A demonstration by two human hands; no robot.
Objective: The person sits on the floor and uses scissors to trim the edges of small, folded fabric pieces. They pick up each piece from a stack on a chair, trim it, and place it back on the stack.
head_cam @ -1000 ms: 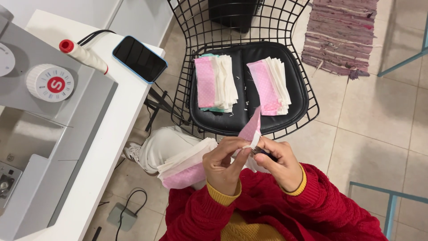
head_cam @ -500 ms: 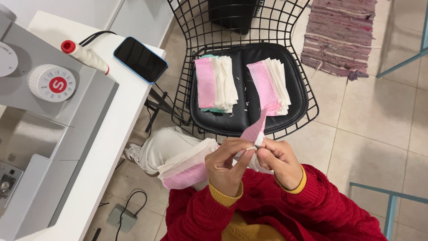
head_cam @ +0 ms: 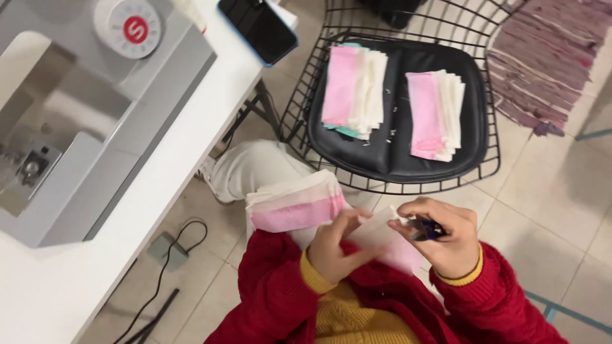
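From the head camera, your left hand (head_cam: 335, 251) is curled closed, pinching the near edge of a small white-and-pink cloth piece (head_cam: 382, 239) that lies between both hands, over your lap. Your right hand (head_cam: 446, 239) is closed round a small dark tool (head_cam: 424, 229), held at the cloth's right edge; what kind of tool it is you cannot tell from here. Just left of your left hand, a stack (head_cam: 293, 204) of the same folded pieces, pink stripe showing, rests on your knee. Ahead of you stands a black wire chair (head_cam: 306, 95) with a dark cushion; on it lie two more piles, well apart: a left pile (head_cam: 354, 92) with pink on top and a hint of green below, and a right pile (head_cam: 437, 114), pink and white. To your left is a white table (head_cam: 95, 267) carrying a sewing machine (head_cam: 83, 102) and a phone (head_cam: 258, 25). A pedal (head_cam: 167, 245) with its cord sits on the tiled floor under the table, and a striped rug (head_cam: 542, 57) lies beyond the chair.
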